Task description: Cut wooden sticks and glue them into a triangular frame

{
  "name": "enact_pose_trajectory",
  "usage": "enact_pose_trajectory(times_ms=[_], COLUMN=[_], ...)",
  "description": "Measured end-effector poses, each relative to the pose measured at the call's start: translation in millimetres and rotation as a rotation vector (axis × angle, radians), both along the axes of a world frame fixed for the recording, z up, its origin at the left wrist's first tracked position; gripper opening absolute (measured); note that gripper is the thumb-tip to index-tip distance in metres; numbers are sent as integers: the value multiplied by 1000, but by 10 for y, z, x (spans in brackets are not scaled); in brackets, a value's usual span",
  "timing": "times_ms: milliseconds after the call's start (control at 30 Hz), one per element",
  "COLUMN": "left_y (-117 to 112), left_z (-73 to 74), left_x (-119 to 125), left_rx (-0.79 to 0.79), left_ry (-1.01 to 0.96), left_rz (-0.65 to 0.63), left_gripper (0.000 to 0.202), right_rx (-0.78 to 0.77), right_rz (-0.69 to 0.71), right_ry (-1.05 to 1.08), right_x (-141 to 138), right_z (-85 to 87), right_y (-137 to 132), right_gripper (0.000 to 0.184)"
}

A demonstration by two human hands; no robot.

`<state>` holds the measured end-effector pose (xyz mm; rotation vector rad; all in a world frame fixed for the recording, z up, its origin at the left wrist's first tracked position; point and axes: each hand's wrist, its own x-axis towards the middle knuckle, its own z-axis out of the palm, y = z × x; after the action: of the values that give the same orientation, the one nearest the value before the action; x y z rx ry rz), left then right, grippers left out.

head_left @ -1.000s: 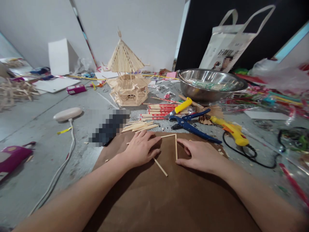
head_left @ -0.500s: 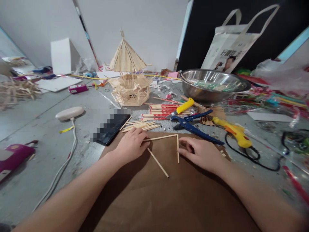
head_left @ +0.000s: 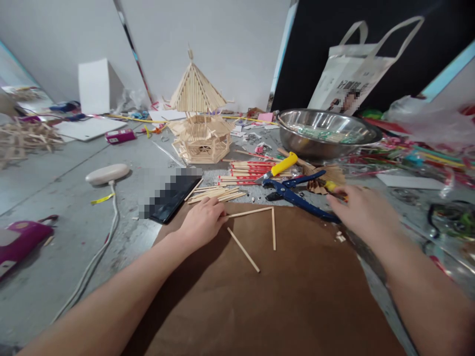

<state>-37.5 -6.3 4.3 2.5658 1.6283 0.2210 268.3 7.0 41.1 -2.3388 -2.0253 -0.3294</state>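
Three thin wooden sticks lie on a brown sheet (head_left: 282,296): a horizontal stick (head_left: 249,212), an upright stick (head_left: 273,230) meeting it at a corner, and a loose diagonal stick (head_left: 243,243). My left hand (head_left: 203,221) rests on the sheet's far left edge, fingers curled and pinching the left end of the horizontal stick. My right hand (head_left: 361,210) is off to the right, blurred, over the yellow glue gun (head_left: 331,186), of which only the tip shows. Whether it grips the gun I cannot make out.
Blue pliers (head_left: 297,195) and a yellow-handled cutter (head_left: 281,165) lie just beyond the sheet, with loose sticks (head_left: 215,194) and a dark phone (head_left: 172,195). Farther back stand a stick pagoda model (head_left: 198,126), a steel bowl (head_left: 326,131) and a white bag (head_left: 356,69). A white cabled puck (head_left: 106,174) lies left.
My right hand has left the upright stick and swung right to the glue gun. My left hand stays at the horizontal stick's end. The sticks have not moved.
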Motion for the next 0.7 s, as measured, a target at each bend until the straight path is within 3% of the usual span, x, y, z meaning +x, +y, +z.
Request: enact_pose_trajectory(times_ms=[167,267,367,500,700], left_y=[5,-1,-6,-9,-17], left_z=[-6,-1,1,-2,19], left_x=[0,-2,-3,2,16], left_rx=[-19,-28,-32,-42,-40], left_ry=[0,-5,-3,-4,-14], left_rz=[12,10,11,14,20], left_gripper=[17,16,17,17,18], right_rx=[-188,-302,-367,-350,-202], right_rz=[-289,-331,-242,-163,-301], right_ry=[17,55,131,209,305], right_x=[322,526,680,787,787], right_z=[62,29,-37,-85,0], right_y=[62,124,178,204,154], right_gripper=[55,65,61,42,34])
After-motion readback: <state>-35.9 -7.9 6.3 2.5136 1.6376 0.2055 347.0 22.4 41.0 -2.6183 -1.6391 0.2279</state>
